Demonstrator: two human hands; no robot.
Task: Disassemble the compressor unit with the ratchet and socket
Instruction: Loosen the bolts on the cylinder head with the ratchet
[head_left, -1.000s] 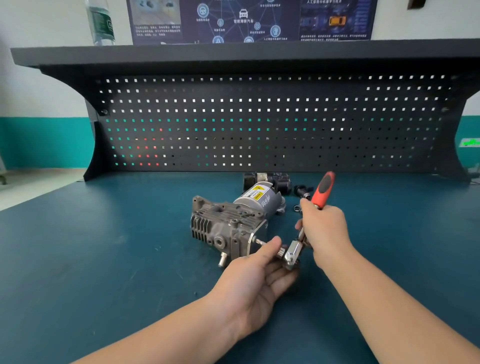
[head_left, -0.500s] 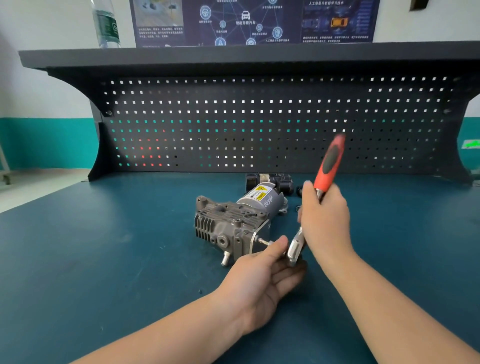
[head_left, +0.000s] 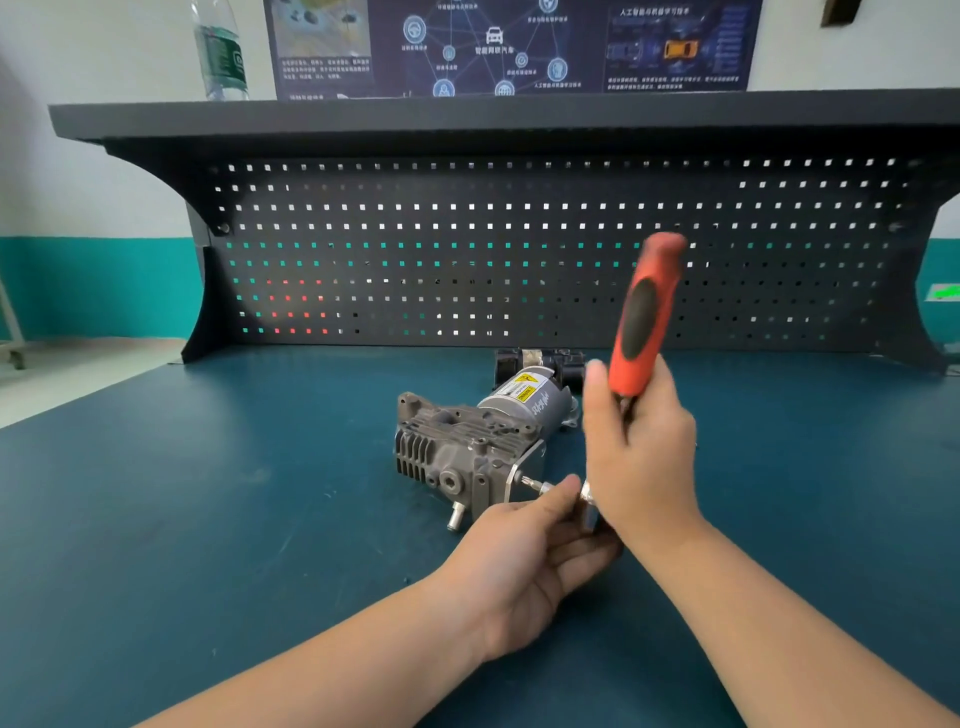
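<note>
The grey metal compressor unit (head_left: 467, 441) lies on the blue bench top, its finned block toward me and its motor can with a yellow label behind. A ratchet with a red and black handle (head_left: 641, 322) stands nearly upright. My right hand (head_left: 641, 457) grips its shaft below the handle. The ratchet's silver head (head_left: 588, 501) sits on a socket and bit (head_left: 537, 486) that runs into the compressor's right end plate. My left hand (head_left: 524, 561), palm up, pinches the socket at the ratchet head with thumb and fingers.
Black parts (head_left: 540, 361) lie on the bench behind the compressor. A dark pegboard (head_left: 467, 249) with a shelf closes the back of the bench. A plastic bottle (head_left: 221, 49) stands on the shelf at the left.
My right hand has swung the ratchet handle up and toward upright, from a low tilt to nearly vertical. My left hand has stayed at the socket. The compressor has not moved.
</note>
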